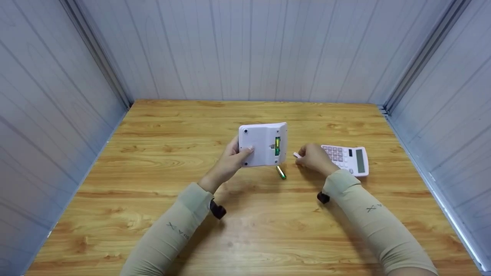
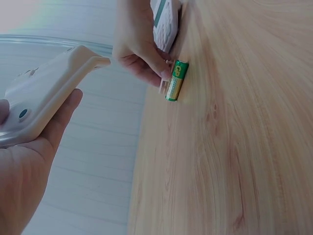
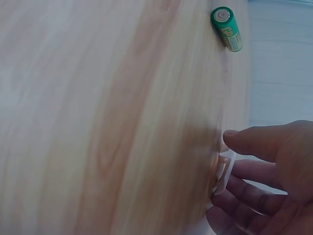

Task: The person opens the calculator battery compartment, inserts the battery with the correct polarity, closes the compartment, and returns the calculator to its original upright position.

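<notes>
My left hand (image 1: pixel 227 164) grips a pale calculator (image 1: pixel 257 147) above the table, thumb on its back, which faces me. The battery compartment in that back is uncovered, and a green-and-gold battery (image 1: pixel 277 146) sits inside. Lower right of the calculator, a loose green-and-gold battery (image 1: pixel 281 172) lies on the table; its GP lettering shows in the left wrist view. My right hand (image 1: pixel 315 158) pinches a small white battery cover (image 3: pixel 224 175) between thumb and fingers, low over the tabletop. This cover is to the right of the loose battery.
A second pale calculator (image 1: pixel 360 159) lies keys up on the wooden table (image 1: pixel 165 153), just right of my right hand and partly hidden by it. Light panelled walls (image 1: pixel 249 50) enclose the table at the back and on both sides.
</notes>
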`<state>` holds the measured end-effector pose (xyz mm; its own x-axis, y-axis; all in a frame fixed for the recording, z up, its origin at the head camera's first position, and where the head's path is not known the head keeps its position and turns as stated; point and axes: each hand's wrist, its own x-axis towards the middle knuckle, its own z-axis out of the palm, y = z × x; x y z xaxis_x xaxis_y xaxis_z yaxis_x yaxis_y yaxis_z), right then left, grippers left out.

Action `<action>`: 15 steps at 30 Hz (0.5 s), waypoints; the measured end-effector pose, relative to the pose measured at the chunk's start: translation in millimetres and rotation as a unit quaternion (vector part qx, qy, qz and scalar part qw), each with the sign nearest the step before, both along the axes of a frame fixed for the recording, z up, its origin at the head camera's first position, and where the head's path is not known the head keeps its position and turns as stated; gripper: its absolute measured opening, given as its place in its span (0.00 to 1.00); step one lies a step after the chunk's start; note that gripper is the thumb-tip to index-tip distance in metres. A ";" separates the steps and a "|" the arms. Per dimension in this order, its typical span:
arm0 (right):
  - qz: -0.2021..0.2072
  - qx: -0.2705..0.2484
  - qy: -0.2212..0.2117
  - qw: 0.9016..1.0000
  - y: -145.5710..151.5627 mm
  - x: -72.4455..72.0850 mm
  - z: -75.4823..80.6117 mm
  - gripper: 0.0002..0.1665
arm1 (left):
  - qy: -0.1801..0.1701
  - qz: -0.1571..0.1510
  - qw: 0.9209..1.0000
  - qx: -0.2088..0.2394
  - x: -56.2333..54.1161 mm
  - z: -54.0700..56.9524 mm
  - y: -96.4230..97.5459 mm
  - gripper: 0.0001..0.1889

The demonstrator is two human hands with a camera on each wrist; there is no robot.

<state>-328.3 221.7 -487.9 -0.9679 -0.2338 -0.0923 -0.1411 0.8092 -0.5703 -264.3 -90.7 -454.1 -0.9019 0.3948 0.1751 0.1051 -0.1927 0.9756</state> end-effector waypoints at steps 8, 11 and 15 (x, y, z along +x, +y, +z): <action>-0.013 -0.010 -0.017 1.000 -0.5 -1.0 0.6 0.09 | 0.003 0.001 1.000 -0.001 -0.1 -0.2 0.2 0.30; -0.023 -0.017 -0.015 0.999 -0.6 0.3 1.9 0.11 | 0.003 0.002 1.000 -0.003 -0.1 -0.3 -0.1 0.30; -0.043 -0.043 -0.020 0.998 -1.1 2.4 6.9 0.16 | 0.005 0.005 1.000 -0.007 -0.4 -0.2 -0.3 0.29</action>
